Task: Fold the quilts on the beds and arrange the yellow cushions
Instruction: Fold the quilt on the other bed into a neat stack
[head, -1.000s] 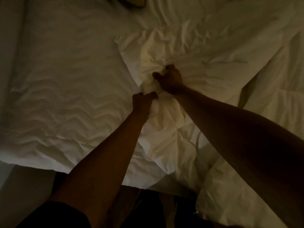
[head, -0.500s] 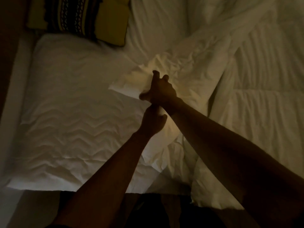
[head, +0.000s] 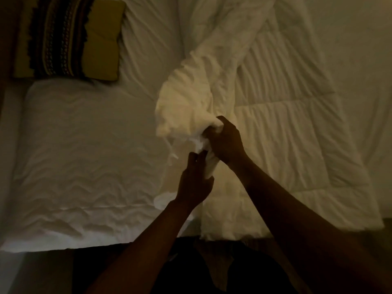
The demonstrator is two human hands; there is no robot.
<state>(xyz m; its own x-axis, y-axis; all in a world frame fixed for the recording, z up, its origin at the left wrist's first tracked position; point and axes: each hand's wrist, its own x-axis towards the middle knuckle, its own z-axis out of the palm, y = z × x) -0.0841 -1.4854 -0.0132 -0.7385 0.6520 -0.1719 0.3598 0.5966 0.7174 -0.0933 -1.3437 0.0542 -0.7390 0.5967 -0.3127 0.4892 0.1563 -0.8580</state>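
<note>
A white quilt [head: 286,128] lies crumpled over the right half of the bed in dim light. One bunched corner of it is lifted off the mattress. My right hand [head: 226,141] grips that bunched corner from the right. My left hand [head: 194,179] sits just below it, fingers pinching the same fold of cloth. A yellow cushion [head: 101,41] with a dark patterned band lies at the far left of the bed, well away from both hands.
The bare white mattress sheet [head: 84,158] with wavy stitching fills the left side. The bed's near edge [head: 63,247] runs along the bottom left, with dark floor and my legs below it.
Both hands have pulled the quilt corner up and toward me. The view has tilted up, bringing the yellow cushion into sight at the top left.
</note>
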